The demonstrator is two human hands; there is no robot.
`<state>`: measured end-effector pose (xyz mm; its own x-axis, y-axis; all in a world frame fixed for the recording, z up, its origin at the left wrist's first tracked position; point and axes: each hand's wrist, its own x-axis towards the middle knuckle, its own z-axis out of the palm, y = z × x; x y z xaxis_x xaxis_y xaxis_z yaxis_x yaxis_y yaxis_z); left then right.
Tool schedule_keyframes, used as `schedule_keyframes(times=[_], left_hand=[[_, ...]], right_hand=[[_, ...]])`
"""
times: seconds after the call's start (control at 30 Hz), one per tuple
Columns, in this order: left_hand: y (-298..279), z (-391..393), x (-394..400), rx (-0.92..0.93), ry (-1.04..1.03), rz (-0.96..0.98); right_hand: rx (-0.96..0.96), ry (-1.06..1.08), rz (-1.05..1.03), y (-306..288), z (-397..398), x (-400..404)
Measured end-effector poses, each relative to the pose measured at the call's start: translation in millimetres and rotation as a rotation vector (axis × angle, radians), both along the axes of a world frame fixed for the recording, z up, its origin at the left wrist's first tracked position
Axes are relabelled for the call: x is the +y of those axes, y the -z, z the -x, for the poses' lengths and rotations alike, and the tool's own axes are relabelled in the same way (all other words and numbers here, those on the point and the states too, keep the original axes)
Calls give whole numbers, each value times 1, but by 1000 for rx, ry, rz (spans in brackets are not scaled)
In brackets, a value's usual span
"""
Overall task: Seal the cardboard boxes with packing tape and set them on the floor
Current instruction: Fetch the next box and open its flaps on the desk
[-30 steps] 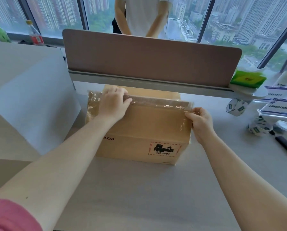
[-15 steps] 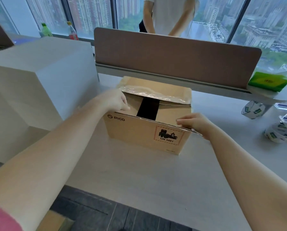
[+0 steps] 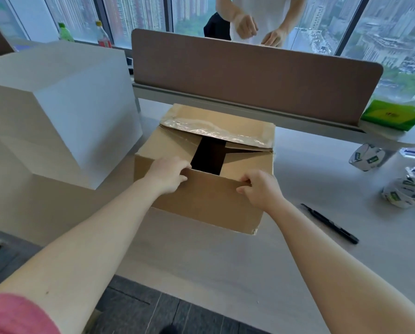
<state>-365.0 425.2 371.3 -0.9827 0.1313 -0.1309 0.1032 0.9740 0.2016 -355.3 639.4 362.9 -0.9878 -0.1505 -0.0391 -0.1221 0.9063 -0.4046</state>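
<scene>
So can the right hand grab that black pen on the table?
Probably yes, but not right now. The black pen lies in the open beside the right hand, nothing between them, but that hand grips the cardboard box flap.

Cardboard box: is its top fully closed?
No. A dark gap shows between the flaps of the cardboard box, whose near flap both hands hold.

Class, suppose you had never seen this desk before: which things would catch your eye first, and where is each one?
First the cardboard box at the middle of the desk, its top open on a dark gap, the far flap carrying crinkled clear tape. The left hand and right hand both grip the near flap's top edge. Next, the big white block at left and the tape rolls at right.
</scene>
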Motion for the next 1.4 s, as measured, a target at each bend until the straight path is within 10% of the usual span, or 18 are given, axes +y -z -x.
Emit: schedule_keyframes(times=[0.27,0.63,0.97,1.17,1.4], left_hand=[[-6,2,5,-174,-9,-177],[-11,48,0,-292,-400,-934],[-2,96,-4,-118,-582,-1423],[-16,125,-7,188,-338,-933],[-4,184,-7,245,24,-283]], right_hand=[[-308,-87,3,-14,7,12],[-436,611,1199,-21,51,-14],[-282,832,1361,-23,81,-22],[91,641,632,-22,104,-17],[75,406,189,-17,140,-13]])
